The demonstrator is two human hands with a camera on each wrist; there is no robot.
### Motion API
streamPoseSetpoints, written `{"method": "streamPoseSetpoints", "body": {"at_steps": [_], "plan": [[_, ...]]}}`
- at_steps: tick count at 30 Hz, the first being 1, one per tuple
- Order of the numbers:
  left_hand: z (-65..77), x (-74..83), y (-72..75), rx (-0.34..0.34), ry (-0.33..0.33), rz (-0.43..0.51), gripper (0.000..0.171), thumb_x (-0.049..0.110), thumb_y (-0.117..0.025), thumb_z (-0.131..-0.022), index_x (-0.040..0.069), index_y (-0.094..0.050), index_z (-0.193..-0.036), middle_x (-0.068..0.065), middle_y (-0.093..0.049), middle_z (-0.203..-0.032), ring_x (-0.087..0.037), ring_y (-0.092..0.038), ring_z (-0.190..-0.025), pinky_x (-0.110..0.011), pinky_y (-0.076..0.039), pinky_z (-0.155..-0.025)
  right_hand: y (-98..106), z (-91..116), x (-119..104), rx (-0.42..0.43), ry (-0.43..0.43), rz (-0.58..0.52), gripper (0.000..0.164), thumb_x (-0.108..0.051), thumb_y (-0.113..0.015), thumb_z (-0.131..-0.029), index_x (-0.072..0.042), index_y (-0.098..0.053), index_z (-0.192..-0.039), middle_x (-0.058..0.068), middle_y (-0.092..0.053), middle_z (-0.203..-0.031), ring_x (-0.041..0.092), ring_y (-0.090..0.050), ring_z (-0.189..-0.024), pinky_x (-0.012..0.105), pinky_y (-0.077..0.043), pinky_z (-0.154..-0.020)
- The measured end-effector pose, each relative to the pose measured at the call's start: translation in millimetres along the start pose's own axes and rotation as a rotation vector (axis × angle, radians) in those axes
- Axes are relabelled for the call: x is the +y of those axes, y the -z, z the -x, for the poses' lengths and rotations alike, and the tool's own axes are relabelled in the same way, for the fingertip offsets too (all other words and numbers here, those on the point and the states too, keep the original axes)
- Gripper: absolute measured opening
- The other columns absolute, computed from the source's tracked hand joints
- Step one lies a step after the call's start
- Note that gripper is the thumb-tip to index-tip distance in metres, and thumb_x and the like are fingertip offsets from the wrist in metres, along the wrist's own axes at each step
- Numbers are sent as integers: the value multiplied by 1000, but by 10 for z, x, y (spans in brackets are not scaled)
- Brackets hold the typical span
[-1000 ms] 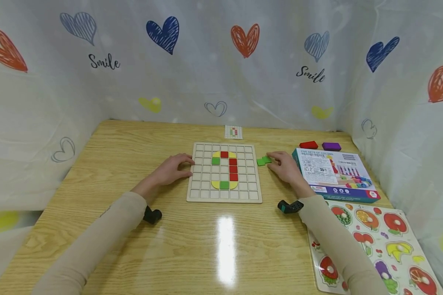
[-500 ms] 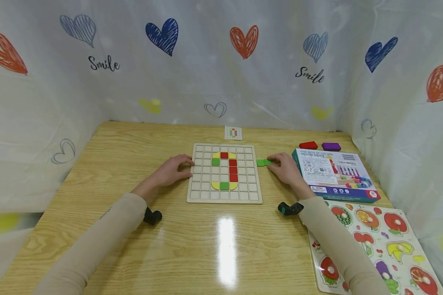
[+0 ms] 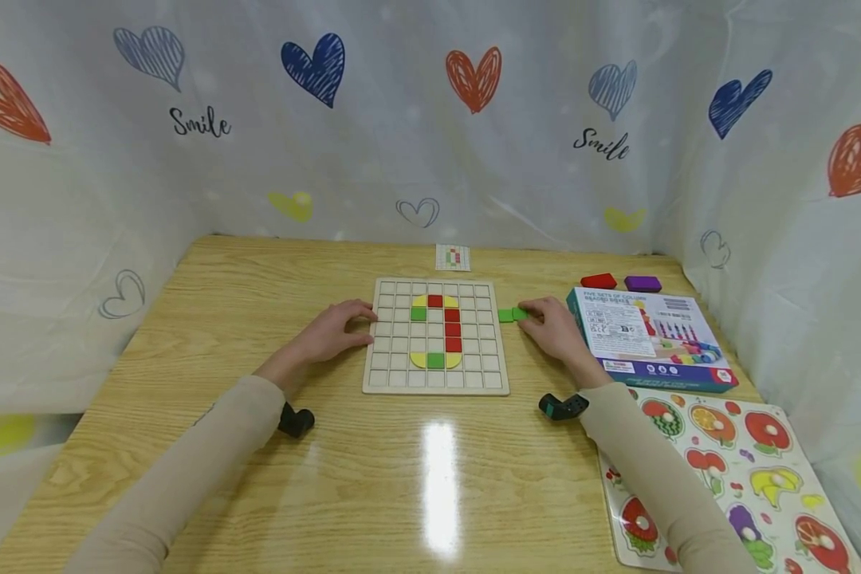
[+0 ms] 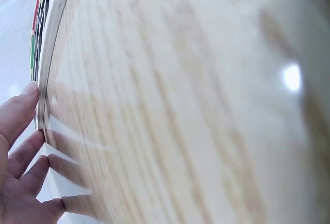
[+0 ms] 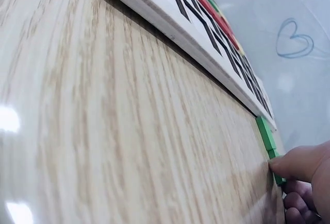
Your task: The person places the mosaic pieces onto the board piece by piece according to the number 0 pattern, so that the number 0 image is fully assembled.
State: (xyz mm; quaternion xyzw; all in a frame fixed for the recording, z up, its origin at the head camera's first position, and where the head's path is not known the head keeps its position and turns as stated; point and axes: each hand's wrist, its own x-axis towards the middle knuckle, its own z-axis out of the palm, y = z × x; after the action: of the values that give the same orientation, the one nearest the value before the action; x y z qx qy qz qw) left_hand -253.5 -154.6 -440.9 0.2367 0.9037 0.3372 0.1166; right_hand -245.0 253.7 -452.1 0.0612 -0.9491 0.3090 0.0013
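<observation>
A wooden grid board [image 3: 395, 379] lies mid-table, with red, green and yellow pieces in several of its squares. My left hand [image 3: 333, 331] rests its thumb and fingertips against the board's left edge; in the left wrist view the fingers [image 4: 33, 175] are spread and fairly straight. To the right of the board, two green square tiles [image 3: 505, 316] lie side by side on the table, the nearer one against the board's edge. My right hand [image 3: 554, 328] pinches the outer green tile [image 5: 277, 168] between thumb and fingers, which partly hide it.
A small pattern card [image 3: 453, 257] lies behind the board. On the right are a toy box [image 3: 620, 331], red [image 3: 599, 281] and purple [image 3: 642, 284] blocks, and a fruit puzzle board [image 3: 717, 478] under the right forearm. A heart-printed curtain [image 3: 373, 159] closes the back.
The two green tiles, staggered a second ago, now sit in line; the right hand has brought the outer one slightly nearer to me. My left hand stays at the board's edge.
</observation>
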Motion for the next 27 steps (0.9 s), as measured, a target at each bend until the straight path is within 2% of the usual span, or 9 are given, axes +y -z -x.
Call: {"method": "streamPoseSetpoints", "body": {"at_steps": [6, 16, 20, 27], "plan": [[-2, 8, 10, 1, -1, 16, 37, 19, -68, -94, 4, -60, -127, -19, -42, -148, -36, -28, -142, -55, -7, -118, -1, -2, -21, 16, 11, 4, 34, -15, -62, -96, 1, -62, -126, 22, -55, -122, 36, -52, -111, 50, -42, -96], [3, 19, 8, -4, 0, -9, 38, 20, -68, -94, 4, -61, -127, -18, -42, -148, -37, -28, -143, -56, -7, -118, 5, 2, -63, 4, 9, 29, 33, -14, -61, -98, 6, -60, -123, 24, -54, -118, 33, -51, -104, 49, -44, -93], [6, 13, 8, -1, -10, -13, 38, 19, -69, -93, 3, -61, -127, -19, -43, -148, -37, -28, -143, -56, -8, -118, 30, -14, -86, 9, 5, -13, 34, -15, -60, -99, 8, -59, -124, 24, -57, -118, 32, -53, -103, 48, -45, -91], [9, 7, 4, 2, -7, -13, 39, 19, -69, -93, 4, -60, -128, -19, -43, -148, -37, -27, -143, -56, -7, -118, 62, 11, -251, 48, -14, -105, 35, -19, -63, -97, 1, -61, -126, 19, -60, -122, 32, -60, -106, 46, -50, -91]]}}
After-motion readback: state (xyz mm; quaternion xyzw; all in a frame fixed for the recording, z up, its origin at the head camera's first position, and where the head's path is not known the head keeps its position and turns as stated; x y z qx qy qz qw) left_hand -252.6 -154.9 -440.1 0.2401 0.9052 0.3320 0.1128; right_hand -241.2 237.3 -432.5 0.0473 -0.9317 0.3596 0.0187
